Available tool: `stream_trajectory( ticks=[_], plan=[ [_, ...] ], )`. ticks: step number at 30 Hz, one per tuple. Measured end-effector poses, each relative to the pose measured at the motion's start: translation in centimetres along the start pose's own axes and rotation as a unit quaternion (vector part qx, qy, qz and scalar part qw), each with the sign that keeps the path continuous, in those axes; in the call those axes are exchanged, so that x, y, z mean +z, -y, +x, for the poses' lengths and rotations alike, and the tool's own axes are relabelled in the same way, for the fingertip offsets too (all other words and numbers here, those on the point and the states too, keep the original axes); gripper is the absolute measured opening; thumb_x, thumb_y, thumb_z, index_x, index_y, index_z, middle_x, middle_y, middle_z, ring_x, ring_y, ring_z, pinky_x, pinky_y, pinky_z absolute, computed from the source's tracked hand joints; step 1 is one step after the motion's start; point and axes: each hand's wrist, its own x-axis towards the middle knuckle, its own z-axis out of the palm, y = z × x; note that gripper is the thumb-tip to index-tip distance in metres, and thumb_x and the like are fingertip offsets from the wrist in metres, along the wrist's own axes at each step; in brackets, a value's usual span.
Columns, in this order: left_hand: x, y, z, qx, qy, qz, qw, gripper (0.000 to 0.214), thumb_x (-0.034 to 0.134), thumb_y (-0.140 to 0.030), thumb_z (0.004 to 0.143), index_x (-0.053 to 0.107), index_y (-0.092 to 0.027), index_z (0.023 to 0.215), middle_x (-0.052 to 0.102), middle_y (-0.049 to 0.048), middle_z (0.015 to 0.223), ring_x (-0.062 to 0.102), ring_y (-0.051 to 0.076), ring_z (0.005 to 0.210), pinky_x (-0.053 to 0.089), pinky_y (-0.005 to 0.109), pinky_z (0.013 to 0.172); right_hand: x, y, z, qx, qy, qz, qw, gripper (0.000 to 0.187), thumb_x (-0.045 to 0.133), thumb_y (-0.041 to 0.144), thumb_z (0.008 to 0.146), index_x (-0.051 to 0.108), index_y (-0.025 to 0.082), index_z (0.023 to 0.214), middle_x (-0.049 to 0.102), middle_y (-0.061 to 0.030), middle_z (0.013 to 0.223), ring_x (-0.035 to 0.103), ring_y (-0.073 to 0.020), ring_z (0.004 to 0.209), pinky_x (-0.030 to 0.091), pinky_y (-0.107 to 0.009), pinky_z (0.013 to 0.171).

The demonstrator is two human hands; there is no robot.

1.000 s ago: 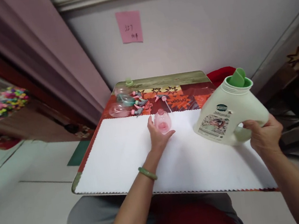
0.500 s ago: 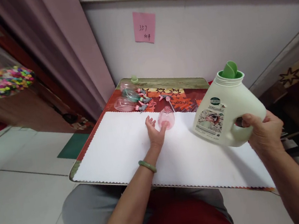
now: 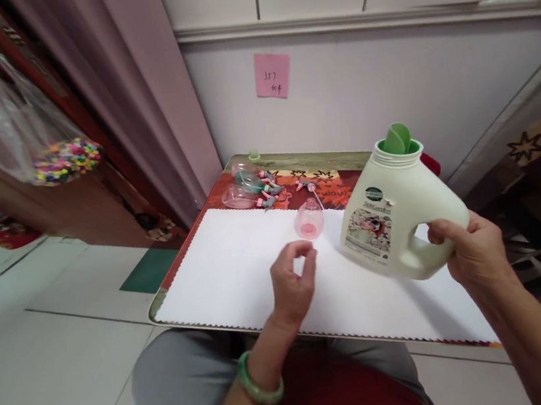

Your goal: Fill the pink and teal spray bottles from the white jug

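Observation:
My right hand (image 3: 476, 248) is wrapped around the handle of a pale green laundry detergent jug (image 3: 401, 212). The jug is tilted a little, its bottom over the right part of the white mat (image 3: 229, 267). Inside its uncapped neck shows a green pouring spout (image 3: 396, 139). My left hand (image 3: 294, 282) is empty above the mat, fingers loosely curved, thumb and index tips close together. Just beyond it a clear pink spray bottle (image 3: 309, 219) stands without its head. Behind that bottle lies a pink-and-grey trigger sprayer (image 3: 309, 186) with its tube.
Several spray bottles (image 3: 238, 196) with trigger heads lie at the table's back left. A small green cap (image 3: 254, 155) sits near the back edge. On the wall hangs a pink note (image 3: 272, 76). A plastic bag (image 3: 65, 160) of colourful pieces hangs at left.
My left hand has come off the pink bottle and drawn back toward me, its fingers curling. The jug stays in my right hand, shifted slightly left. The view has tilted.

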Motion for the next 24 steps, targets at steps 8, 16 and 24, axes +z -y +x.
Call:
stream_trajectory(
  ticks=[8, 16, 24],
  plan=[
    [-0.7, -8.4, -1.8, 0.039, 0.115, -0.009, 0.993, 0.035, 0.065, -0.036, 0.092, 0.062, -0.021, 0.124, 0.076, 0.0116, 0.109, 0.073, 0.024, 0.097, 0.059, 0.04, 0.084, 6.7, 2.5, -6.0, 0.091, 0.209, 0.065, 0.971, 0.029, 0.077, 0.044, 0.075, 0.063, 0.019, 0.072, 0.054, 0.0021, 0.06, 0.047, -0.0121, 0.053, 0.037, -0.023, 0.048],
    [-5.8, -6.1, 0.8, -0.152, 0.026, -0.028, 0.988, 0.044, 0.074, -0.049, 0.08, 0.065, -0.02, 0.112, 0.074, 0.0111, 0.107, 0.071, 0.027, 0.098, 0.055, 0.041, 0.089, 17.9, 0.9, -13.4, 0.074, 0.356, 0.202, 0.909, 0.033, 0.06, 0.031, 0.082, 0.058, 0.022, 0.114, 0.07, -0.0048, 0.101, 0.068, -0.0224, 0.091, 0.058, -0.036, 0.084],
    [-11.1, -2.6, 3.2, -0.258, -0.179, -0.002, 0.95, 0.052, 0.087, -0.044, 0.054, 0.065, -0.016, 0.091, 0.069, -0.0001, 0.079, 0.061, 0.017, 0.066, 0.05, 0.03, 0.065, 20.8, -1.7, -16.5, -0.232, 0.482, 0.036, 0.844, 0.048, 0.056, 0.017, 0.083, 0.057, 0.021, 0.13, 0.068, -0.0104, 0.122, 0.065, -0.0259, 0.114, 0.053, -0.041, 0.102]
  ],
)
